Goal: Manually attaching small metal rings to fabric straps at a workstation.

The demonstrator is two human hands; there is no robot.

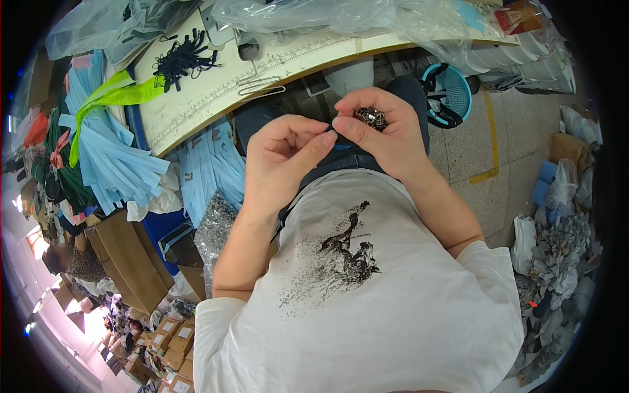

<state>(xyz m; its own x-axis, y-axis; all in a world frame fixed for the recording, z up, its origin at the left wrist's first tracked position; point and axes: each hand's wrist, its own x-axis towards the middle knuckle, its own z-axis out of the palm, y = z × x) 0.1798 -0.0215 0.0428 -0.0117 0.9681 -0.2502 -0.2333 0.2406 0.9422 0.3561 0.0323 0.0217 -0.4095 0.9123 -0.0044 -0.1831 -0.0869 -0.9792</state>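
Observation:
My left hand (282,157) and my right hand (390,137) meet over my lap, fingertips almost touching. Thumb and forefinger of the left are pinched together; whatever sits between them is too small to make out. Cupped in my right palm, under curled fingers, lies a clump of small shiny dark metal pieces (371,118). The thumb and forefinger of that hand point toward the left fingertips. On the pale table (196,108) beyond my hands rests a pile of dark looped cord pieces (185,59).
Light blue fabric strips (108,141) and a neon yellow strip (121,95) hang at the table's left end. Clear plastic sheeting (314,16) covers its far side. A turquoise basket (452,92) stands right of my knees. Grey scraps (557,262) heap at right, cardboard boxes (134,259) at left.

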